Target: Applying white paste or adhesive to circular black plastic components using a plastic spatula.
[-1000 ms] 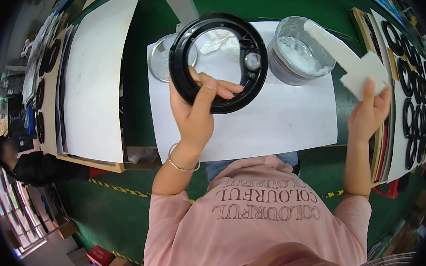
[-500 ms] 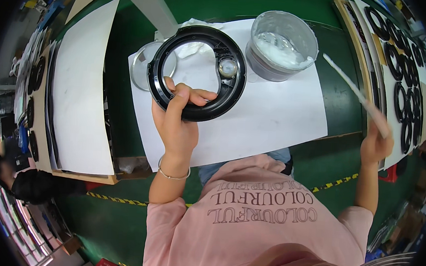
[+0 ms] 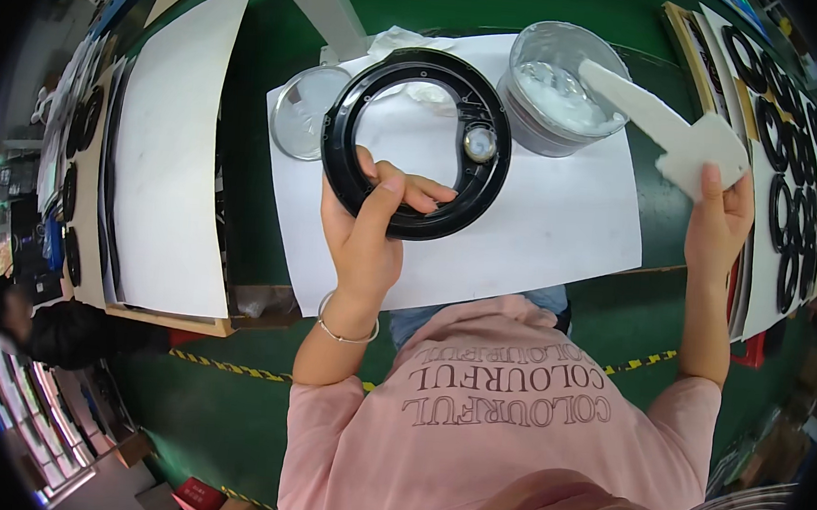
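Observation:
My left hand (image 3: 373, 219) grips the lower left rim of a black plastic ring housing (image 3: 487, 192), its fingers coming through the opening. A small round clear-and-silver part (image 3: 480, 143) sits on the ring's right side. My right hand (image 3: 720, 220) pinches the wide end of a flat white spatula-like piece (image 3: 691, 147). Its narrow end points left and lies over the rim of a clear plastic tub (image 3: 547, 142). White paste (image 3: 557, 95) is in the tub and smeared on its wall. The ring is held above a white paper sheet (image 3: 562, 223), left of the tub.
A round clear lid (image 3: 303, 115) lies on the paper behind the ring, near crumpled white tissue (image 3: 406, 42). A grey post (image 3: 323, 7) rises at the back. Boards with several black rings (image 3: 781, 186) stand at the right. A large white board (image 3: 170, 163) stands at the left.
My right hand has turned the white piece from edge-on to flat and brought its narrow end over the tub. My left hand still holds the ring; the whole view has shifted slightly.

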Motion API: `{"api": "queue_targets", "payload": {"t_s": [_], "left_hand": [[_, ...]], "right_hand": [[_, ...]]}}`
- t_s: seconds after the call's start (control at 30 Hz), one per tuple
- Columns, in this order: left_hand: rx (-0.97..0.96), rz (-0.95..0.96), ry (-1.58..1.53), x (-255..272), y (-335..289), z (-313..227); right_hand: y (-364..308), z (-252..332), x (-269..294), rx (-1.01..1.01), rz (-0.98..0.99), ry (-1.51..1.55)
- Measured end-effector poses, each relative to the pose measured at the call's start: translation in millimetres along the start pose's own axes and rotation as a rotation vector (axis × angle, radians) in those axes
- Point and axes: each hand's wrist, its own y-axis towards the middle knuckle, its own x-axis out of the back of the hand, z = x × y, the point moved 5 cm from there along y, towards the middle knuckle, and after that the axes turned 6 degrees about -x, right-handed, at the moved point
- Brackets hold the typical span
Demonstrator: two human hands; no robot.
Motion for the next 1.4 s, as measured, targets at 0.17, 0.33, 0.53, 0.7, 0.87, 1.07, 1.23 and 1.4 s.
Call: {"api": "queue_targets", "payload": {"t_s": [0.17, 0.33, 0.53, 0.7, 0.87, 1.07, 1.23, 1.4], "left_hand": [[-0.026, -0.026, -0.011, 4, 1, -3], [-0.037, -0.047, -0.020, 10, 1, -5], [-0.044, -0.009, -0.007, 1, 2, -1], [-0.133, 0.101, 0.109, -15, -2, -2], [-0.208, 0.137, 0.183, -18, -8, -8], [-0.294, 0.197, 0.327, -21, -10, -13], [-0.362, 0.240, 0.411, -26, -12, -12], [-0.377, 0.271, 0.465, -29, -11, -10]], "right_hand": [[-23, 21, -32, 1.025, 0.345, -0.757], [-74, -8, -17, 1.130, 0.398, -0.869], [-68, 0, 17, 0.780, 0.001, -0.435], [-55, 29, 4, 0.211, 0.113, -0.029], [-49, 54, -33, 0.153, 0.311, -0.246], [-45, 57, -47, 0.175, 0.324, -0.262], [-39, 57, -51, 0.196, 0.243, -0.163], [-33, 60, -54, 0.187, 0.227, -0.165]]}}
